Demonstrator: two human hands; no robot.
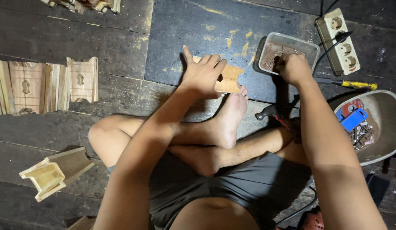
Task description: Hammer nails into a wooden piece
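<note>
posture: person seated cross-legged on dark plank floor (57, 38), bare feet forward, grey shorts
near left: open wooden box frame (55, 172) lying on its side on the floor, well apart from both hands
hammer: hammer (268, 111) on the floor just beside the right foot, partly hidden by the right forearm
grey basin: grey basin (387, 127) at right edge, holds screws, a blue part, a disc
left hand: left hand (203, 73), grip clamped on the wooden panel (229, 79), fingers over its top edge, thumb side hidden
wooden panel: small notched board on the floor, just ahead of the toes
right hand: right hand (293, 68) dipped into the clear plastic tub (287, 53), fingers curled together; cannot tell if anything is pinched
tub: holds small brown nails, just right of the panel
screwdriver: yellow-handled screwdriver (357, 84) between tub and basin
far right: power strip (338, 40), 1 black plug in
far left: row of cut wooden panels (44, 85) on the floor
</note>
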